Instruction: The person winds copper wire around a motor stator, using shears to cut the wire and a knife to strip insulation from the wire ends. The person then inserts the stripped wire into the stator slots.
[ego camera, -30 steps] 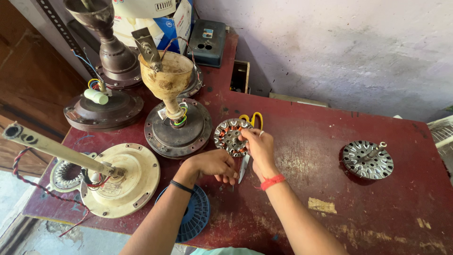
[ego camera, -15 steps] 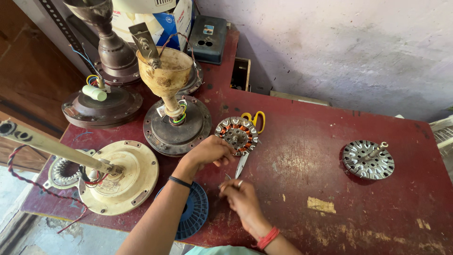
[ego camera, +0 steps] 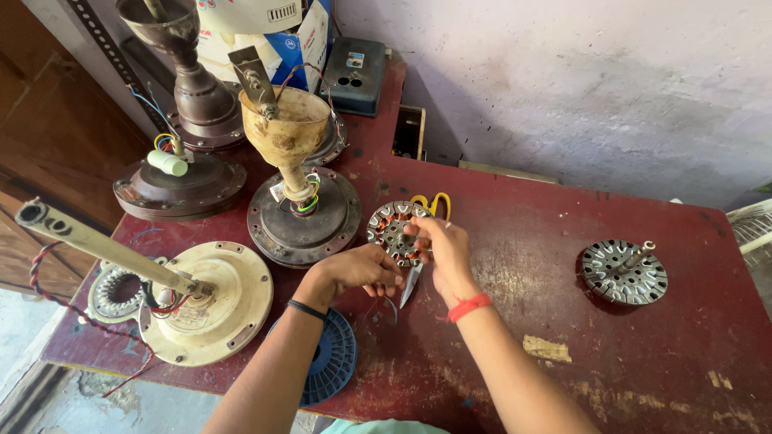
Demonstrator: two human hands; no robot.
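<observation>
Wound stator [ego camera: 394, 229] flat on red table [ego camera: 563, 241], just right of dark fan motor [ego camera: 304, 217]. Right hand [ego camera: 446, 253] pinching its rim; left hand [ego camera: 366, 269] curled beside, grip unclear. Scissors [ego camera: 422, 241] beneath.

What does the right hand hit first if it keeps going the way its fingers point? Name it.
The right hand points up and left, fingertips already at the round stator with copper-coloured windings. That comes first; beyond it, probably the dark round fan motor housing, though depth is unclear.
</observation>
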